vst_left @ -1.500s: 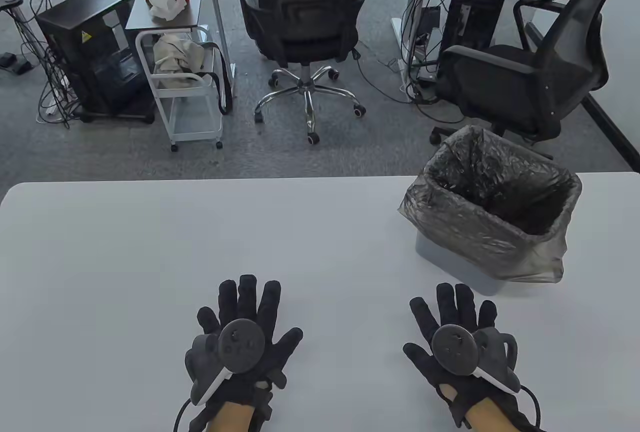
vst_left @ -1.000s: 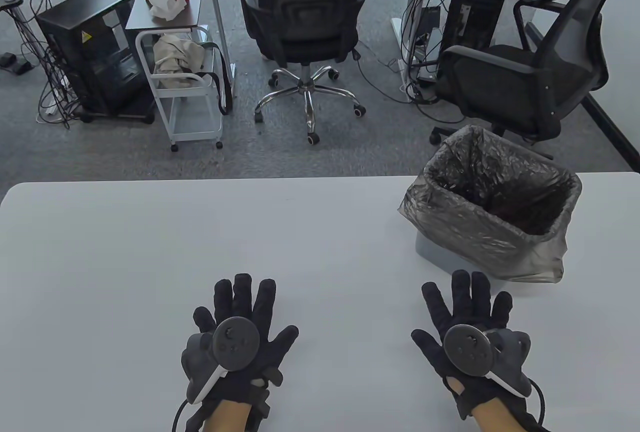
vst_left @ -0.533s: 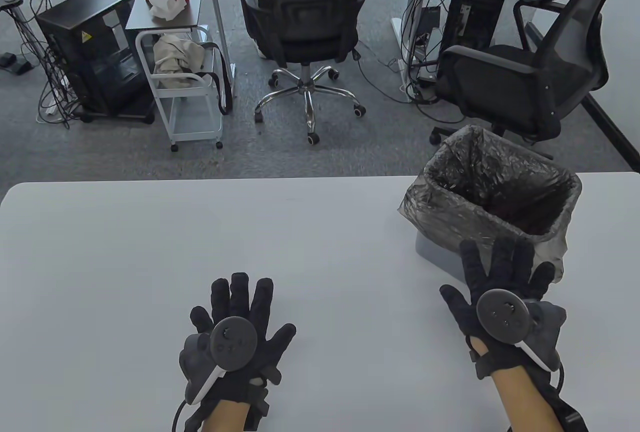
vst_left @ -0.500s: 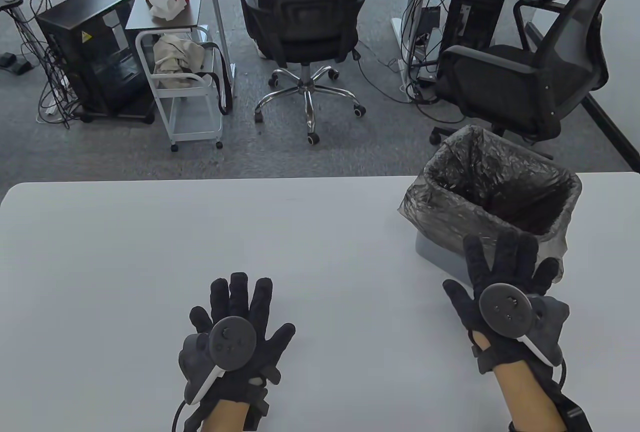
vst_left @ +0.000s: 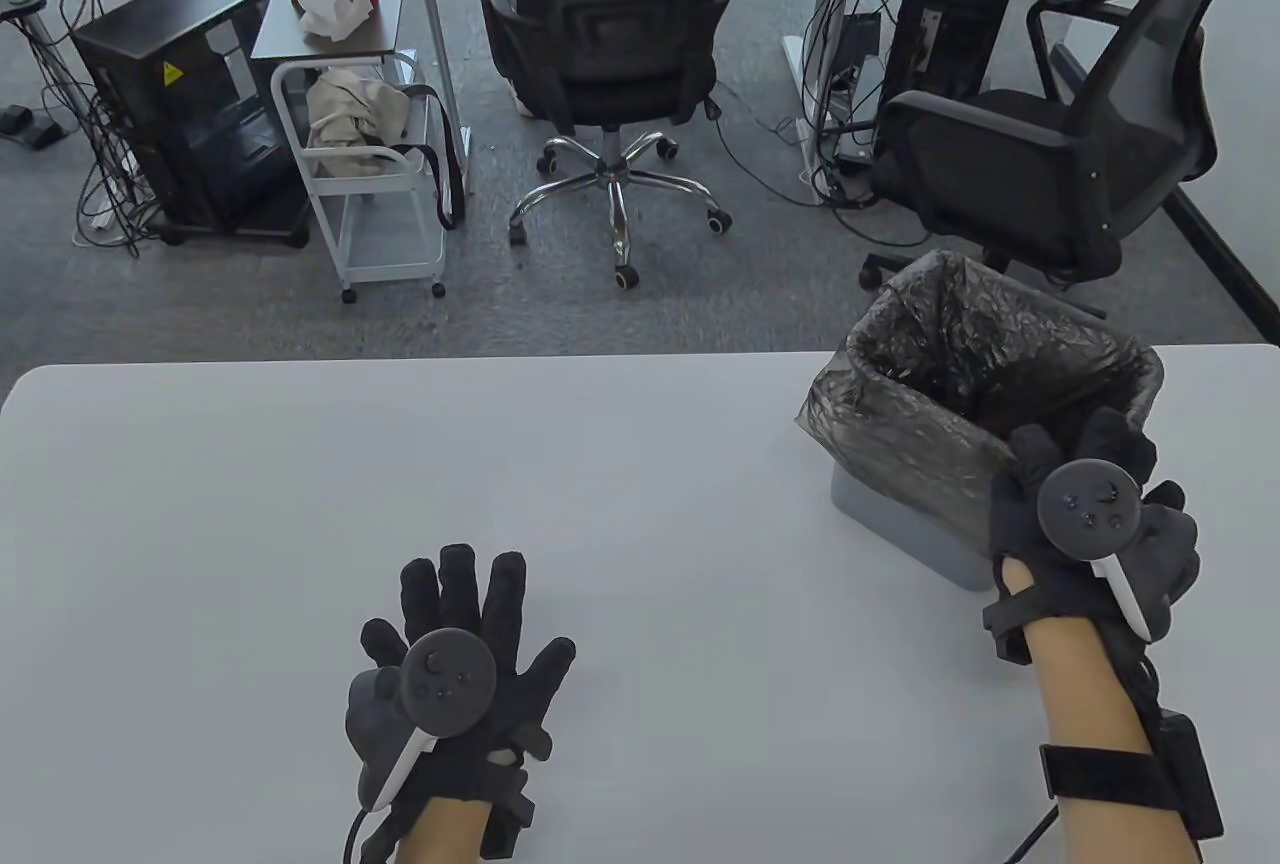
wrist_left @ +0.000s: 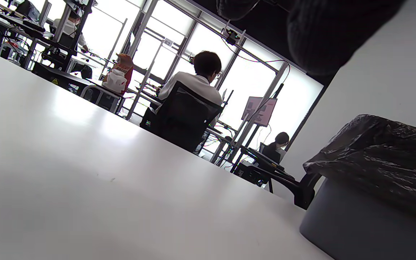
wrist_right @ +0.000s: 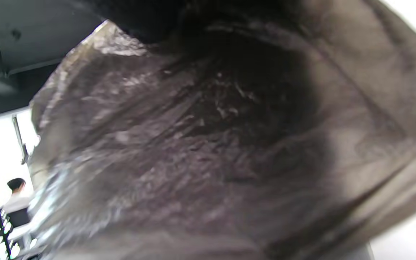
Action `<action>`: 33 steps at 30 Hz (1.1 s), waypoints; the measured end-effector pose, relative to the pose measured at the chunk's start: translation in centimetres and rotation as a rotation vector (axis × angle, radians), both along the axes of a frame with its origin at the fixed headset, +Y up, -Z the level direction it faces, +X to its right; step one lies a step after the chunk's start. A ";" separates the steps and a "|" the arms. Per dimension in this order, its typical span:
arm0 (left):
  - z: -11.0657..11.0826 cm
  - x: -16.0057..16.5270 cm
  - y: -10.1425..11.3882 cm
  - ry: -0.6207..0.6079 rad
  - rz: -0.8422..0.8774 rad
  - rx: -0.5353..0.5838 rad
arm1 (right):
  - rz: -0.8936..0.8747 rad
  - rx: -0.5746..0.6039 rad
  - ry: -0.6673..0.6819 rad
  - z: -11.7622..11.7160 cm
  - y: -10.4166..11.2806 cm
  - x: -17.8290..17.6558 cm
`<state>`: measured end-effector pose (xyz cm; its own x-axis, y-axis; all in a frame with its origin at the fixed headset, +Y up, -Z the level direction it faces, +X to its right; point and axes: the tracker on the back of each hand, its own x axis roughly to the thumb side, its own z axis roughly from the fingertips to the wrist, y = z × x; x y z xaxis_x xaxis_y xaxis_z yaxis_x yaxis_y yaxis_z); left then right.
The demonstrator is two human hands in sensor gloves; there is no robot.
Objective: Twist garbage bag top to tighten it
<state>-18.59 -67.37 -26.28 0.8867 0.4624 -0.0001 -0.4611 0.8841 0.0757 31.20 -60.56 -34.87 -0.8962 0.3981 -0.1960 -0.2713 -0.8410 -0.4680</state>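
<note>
On the desk [vst_left: 300,464] we see our left hand [vst_left: 450,674] near the front edge, a little left of the middle. It lies flat with the fingers spread wide and holds nothing. The desk surface between this hand and the bin is bare white.

At the right side of the desk, close to the back edge, stands a grey trash bin [vst_left: 900,524] lined with a dark garbage bag [vst_left: 930,424]. The bag top is folded outward over the rim and is open, not twisted. Our right hand [vst_left: 1090,514] is on the near right corner of the bin, and its fingers curl over the rim onto the bag. In the right wrist view the crinkled plastic [wrist_right: 193,144] fills almost everything, so we cannot tell how firmly the fingers pinch it.

Behind the desk, on the floor, are a white cart [vst_left: 370,194], an office chair [vst_left: 610,34] and a second chair [vst_left: 1080,134] directly behind the bin.
</note>
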 end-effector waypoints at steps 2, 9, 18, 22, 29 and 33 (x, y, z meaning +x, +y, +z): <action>0.0 -0.2 0.1 0.005 0.012 -0.001 | -0.007 0.006 0.003 -0.1 -0.1 0.2; 0.0 -0.4 0.1 0.012 0.029 -0.005 | -0.023 0.012 0.055 0.1 -0.1 0.1; 0.0 -0.3 0.1 0.020 0.019 -0.016 | 0.006 -0.043 0.276 -0.4 0.5 -2.7; -0.1 0.2 -0.1 0.007 0.008 -0.029 | 0.032 -0.046 0.386 -0.4 0.6 -4.7; -0.8 1.5 -1.3 -0.023 -0.045 -0.060 | 0.055 -0.064 0.550 -0.1 0.8 -8.1; -1.5 2.1 -2.2 -0.034 -0.057 -0.070 | 0.060 -0.064 0.626 0.5 0.8 -9.9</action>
